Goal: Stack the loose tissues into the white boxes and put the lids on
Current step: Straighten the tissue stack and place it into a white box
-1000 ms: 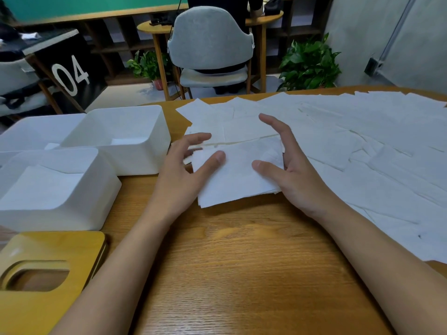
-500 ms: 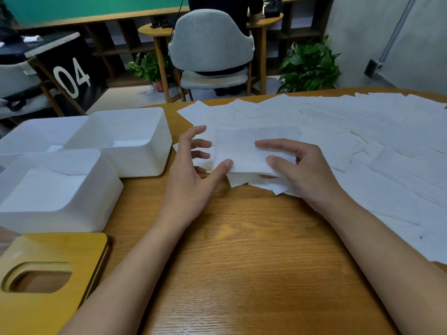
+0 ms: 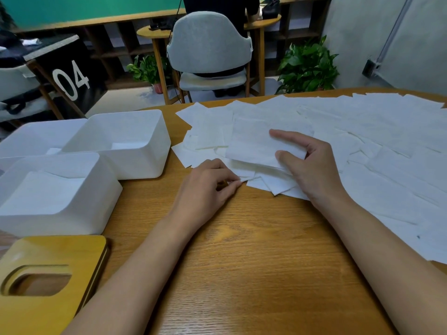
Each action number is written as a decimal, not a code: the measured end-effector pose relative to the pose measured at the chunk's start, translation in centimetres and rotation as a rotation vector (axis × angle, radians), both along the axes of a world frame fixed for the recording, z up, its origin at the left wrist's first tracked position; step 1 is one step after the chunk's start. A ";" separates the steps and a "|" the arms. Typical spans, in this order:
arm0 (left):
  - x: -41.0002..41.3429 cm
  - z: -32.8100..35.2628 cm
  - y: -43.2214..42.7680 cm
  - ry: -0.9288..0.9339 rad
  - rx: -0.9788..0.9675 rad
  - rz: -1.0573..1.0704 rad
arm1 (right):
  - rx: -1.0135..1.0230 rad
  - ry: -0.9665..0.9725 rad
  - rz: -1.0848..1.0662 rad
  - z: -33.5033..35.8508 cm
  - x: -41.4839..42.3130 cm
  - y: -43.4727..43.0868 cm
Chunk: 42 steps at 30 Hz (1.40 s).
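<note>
The person sits at a wooden table [image 3: 242,262] with both bare forearms laid on it, working at a small stack [image 3: 251,143] of tissues that lies at the near left edge of the big spread. The right hand [image 3: 312,165] grips the stack from its right side: the forefinger lies straight across the top sheet, the thumb presses on the top nearer the person, and the other fingers curl out of sight at the stack's edge. The left hand [image 3: 210,182] rests on the wood just beside the stack, its fingers curled in, with thumb and forefinger pinching a near corner of the lower sheets. The lower sheets fan out unevenly from under the top one. Loose tissues [image 3: 375,146] cover most of the right half of the table, overlapping one another right up to the far edge. To the left stand three open white boxes, touching or nearly so: the near box [image 3: 48,223] has a flat layer of tissues inside, the middle box [image 3: 140,165] stands just behind it and close to the stack, and the far box [image 3: 43,124] sits to the left of that. A yellow wooden lid [image 3: 79,252] with an oval slot lies flat at the near left corner, off every box. Beyond the table are a grey chair [image 3: 210,44], two potted plants [image 3: 307,66] and a black sign [image 3: 70,78] reading 04.
</note>
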<state>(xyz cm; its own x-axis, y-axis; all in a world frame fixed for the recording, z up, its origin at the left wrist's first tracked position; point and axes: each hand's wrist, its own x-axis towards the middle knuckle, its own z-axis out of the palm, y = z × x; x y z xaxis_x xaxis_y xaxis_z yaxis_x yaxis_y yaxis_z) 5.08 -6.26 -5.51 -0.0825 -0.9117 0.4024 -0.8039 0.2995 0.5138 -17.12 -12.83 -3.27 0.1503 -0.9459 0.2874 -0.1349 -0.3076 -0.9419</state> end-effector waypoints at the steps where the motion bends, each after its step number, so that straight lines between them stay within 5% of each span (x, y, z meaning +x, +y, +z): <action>1: -0.1 0.1 0.1 -0.034 -0.015 -0.007 | -0.004 0.009 0.005 -0.1 0.0 0.0; 6: 0.0 1.1 0.9 -0.067 -0.076 -0.038 | -0.025 0.060 0.047 -0.3 0.2 -0.1; 22: -0.8 2.5 1.8 0.283 -0.268 -0.012 | -0.139 0.342 0.183 -0.4 1.0 1.5; 33: 0.6 3.9 2.2 0.549 -0.018 0.025 | 0.055 0.055 0.222 0.5 0.4 1.0; 42: 1.0 3.5 2.2 0.268 0.034 0.028 | 0.088 0.069 0.210 0.7 0.7 1.2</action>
